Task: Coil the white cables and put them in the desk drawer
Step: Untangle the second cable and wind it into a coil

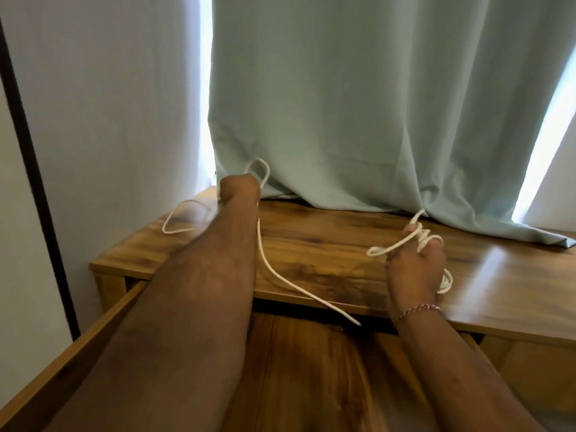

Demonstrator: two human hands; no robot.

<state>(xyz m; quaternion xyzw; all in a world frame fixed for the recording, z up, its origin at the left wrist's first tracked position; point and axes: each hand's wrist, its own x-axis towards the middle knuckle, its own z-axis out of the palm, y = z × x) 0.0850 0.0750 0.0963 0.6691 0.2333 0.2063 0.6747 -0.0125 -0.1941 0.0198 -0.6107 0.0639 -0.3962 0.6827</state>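
My left hand (239, 190) is raised at the back left of the wooden desk (327, 244) and grips a white cable (268, 263). Loops stick out on both sides of the fist, and a loose tail runs down across the desk top to the open drawer (305, 369). My right hand (416, 269) holds a second white cable (392, 246) over the right part of the desk; strands wrap around its fingers and a small coil hangs at the palm's right side.
A pale green curtain (358, 104) hangs behind the desk, its hem lying on the back edge. A white wall with a dark vertical strip (34, 182) stands at the left. The drawer's left wall (78, 347) juts out toward me.
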